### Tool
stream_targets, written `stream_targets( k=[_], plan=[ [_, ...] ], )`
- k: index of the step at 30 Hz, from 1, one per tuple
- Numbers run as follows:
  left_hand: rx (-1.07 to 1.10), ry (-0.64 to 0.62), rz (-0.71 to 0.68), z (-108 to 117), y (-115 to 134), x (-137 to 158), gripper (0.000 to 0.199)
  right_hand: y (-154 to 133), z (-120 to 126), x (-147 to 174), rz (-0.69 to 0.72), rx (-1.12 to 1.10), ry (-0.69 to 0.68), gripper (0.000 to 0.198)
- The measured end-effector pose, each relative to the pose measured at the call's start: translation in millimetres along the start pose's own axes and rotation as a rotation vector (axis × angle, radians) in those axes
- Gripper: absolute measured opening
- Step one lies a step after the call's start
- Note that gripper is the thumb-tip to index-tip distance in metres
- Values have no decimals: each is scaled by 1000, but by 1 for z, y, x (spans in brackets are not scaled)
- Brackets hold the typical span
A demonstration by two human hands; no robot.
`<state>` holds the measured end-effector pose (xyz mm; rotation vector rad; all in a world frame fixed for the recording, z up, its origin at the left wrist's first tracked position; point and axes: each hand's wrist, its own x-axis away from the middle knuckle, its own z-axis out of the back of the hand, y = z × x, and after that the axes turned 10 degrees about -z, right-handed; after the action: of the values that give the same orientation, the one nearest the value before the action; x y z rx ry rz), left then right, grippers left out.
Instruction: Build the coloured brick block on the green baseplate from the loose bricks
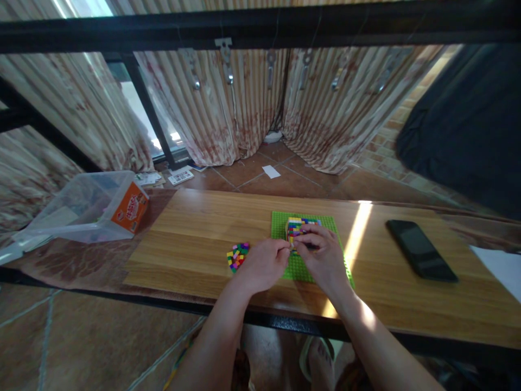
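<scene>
A block of small multicoloured toy bricks (291, 225) stands on a green studded baseplate (300, 270) on the wooden board. My left hand (264, 263) is at the block's near left corner, thumb and forefinger pressed together; whatever lies between them is too small to make out. From the right, my right hand (323, 255) curls its thumb and fingers around the block, covering much of its right and near side. Beside my left hand lies a loose pile of small coloured bricks (236, 257), partly hidden by that hand.
A black phone (421, 250) and a white sheet of paper (499, 269) lie to the right. On the left stands a clear plastic bin (93, 209) with an orange label. A dark metal bar (260, 27) crosses above, with curtains (240, 108) behind it.
</scene>
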<state>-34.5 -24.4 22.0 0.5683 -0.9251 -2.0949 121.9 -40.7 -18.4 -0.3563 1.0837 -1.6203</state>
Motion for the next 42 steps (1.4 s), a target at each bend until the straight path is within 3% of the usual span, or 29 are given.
stream_targets(
  k=[7, 13, 16, 18, 24, 28, 34, 36, 42],
  plan=[
    [-57, 29, 37, -7, 6, -1, 29, 2, -2, 1, 54, 32, 11, 17],
    [-76, 65, 20, 2, -6, 4, 31, 5, 5, 0, 231, 102, 40, 17],
    [-51, 199, 100, 23, -21, 11, 34, -7, 4, 10, 383, 118, 58, 13],
    [17, 346, 170, 38, -34, 16, 34, -18, -4, 21, 445, 91, -48, 14],
    [155, 726, 192, 62, -66, 28, 27, -32, -52, 49, 381, 188, -335, 34],
    [204, 812, 206, 65, -70, 31, 26, -33, -68, 49, 332, 283, -339, 37],
    [222, 828, 220, 69, -69, 35, 25, -37, -91, 50, 386, 338, -298, 69],
    [242, 831, 204, 70, -70, 35, 25, -39, -101, 52, 399, 346, -323, 65],
    [258, 825, 214, 69, -72, 35, 23, -43, -118, 52, 409, 349, -381, 25]
  ],
)
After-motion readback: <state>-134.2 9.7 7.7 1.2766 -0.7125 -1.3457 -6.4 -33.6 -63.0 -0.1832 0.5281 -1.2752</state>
